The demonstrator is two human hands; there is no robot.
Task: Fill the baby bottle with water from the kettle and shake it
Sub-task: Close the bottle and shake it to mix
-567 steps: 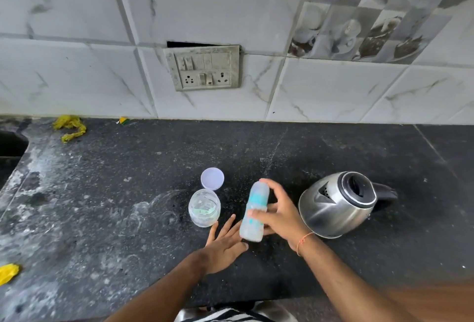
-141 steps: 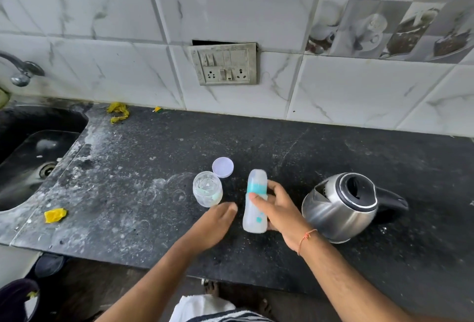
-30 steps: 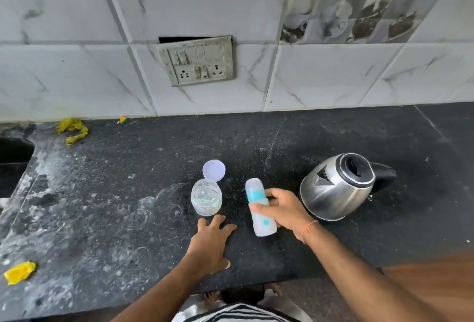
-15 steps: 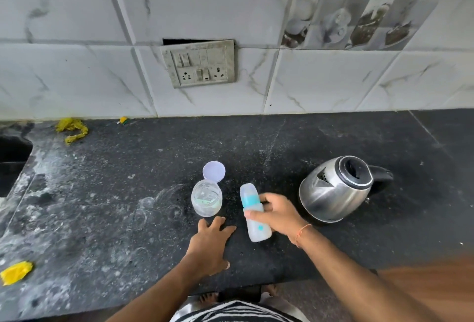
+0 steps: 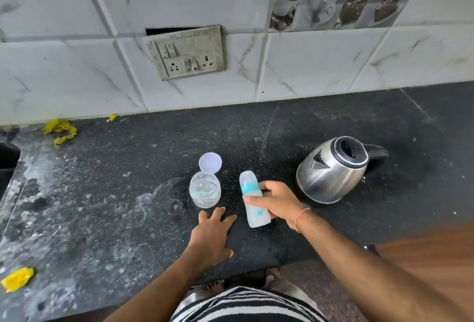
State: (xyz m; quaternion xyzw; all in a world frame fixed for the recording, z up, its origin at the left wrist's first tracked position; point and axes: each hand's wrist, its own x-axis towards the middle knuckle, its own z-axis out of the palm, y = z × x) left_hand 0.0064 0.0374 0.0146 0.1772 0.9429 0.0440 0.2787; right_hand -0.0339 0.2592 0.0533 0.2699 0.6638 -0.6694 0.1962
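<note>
Bottle (image 5: 252,199) (tilted) in right hand's (image 5: 278,202) clamped grip; left hand (image 5: 211,235) flat, fingers spread, near counter (image 5: 102,193) edge.

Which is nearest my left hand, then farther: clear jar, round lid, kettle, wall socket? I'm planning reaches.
From the left hand:
1. Clear jar, just ahead.
2. Round lid, behind the jar.
3. Kettle, far right.
4. Wall socket, up the wall.

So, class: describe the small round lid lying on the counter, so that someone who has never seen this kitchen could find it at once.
Start at the steel kettle on the dark counter and look left, past the baby bottle in the right hand, to the clear open jar. Just behind the jar lies the lid: a flat, pale lilac disc, the only opaque, flat piece among upright containers.
</note>
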